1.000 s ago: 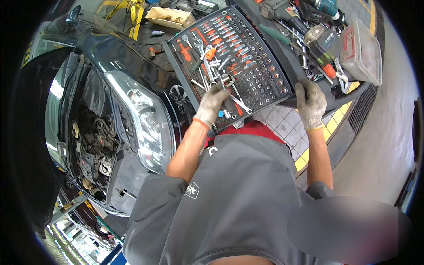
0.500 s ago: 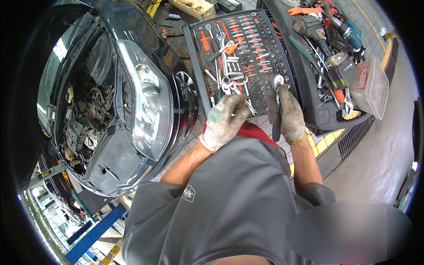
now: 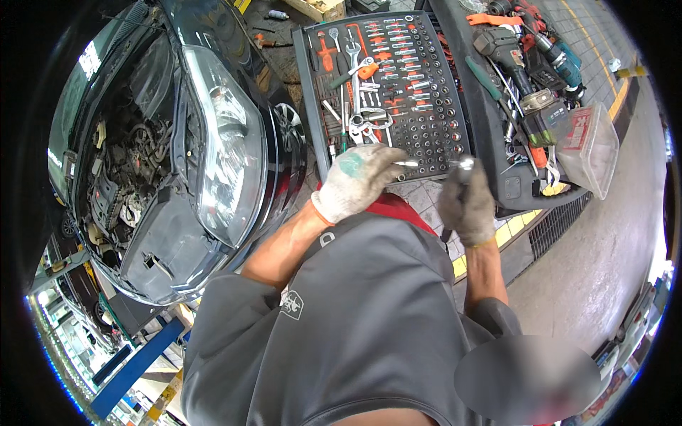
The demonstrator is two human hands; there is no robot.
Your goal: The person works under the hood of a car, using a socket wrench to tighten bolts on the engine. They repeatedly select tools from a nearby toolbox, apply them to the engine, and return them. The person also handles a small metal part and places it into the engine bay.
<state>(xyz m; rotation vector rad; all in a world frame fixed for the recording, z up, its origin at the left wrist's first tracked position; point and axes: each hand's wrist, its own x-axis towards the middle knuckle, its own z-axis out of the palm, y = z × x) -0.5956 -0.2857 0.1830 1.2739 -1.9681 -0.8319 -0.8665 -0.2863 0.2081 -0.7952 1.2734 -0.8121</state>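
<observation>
Whitish-gloved left hand (image 3: 361,177): fingertips pressed together on a small shiny metal piece (image 3: 407,163), its end poking out toward my other hand; what kind it is, I can't make out.
Grey-gloved right hand (image 3: 469,209): wrapped round a ratchet (image 3: 465,163), bright head uppermost, a dark end showing below my fingers.
Just changed: half a second ago no piece showed at my left fingers; the ratchet has also dropped toward me, down to the near right corner of the tool tray (image 3: 306,92).
What it means: both parts are in hand and roughly level, a gap between them, so I judge them not joined.
Tray contents: loose spanners (image 3: 364,129) on the left half, sockets (image 3: 452,124) in rows on the right.
</observation>
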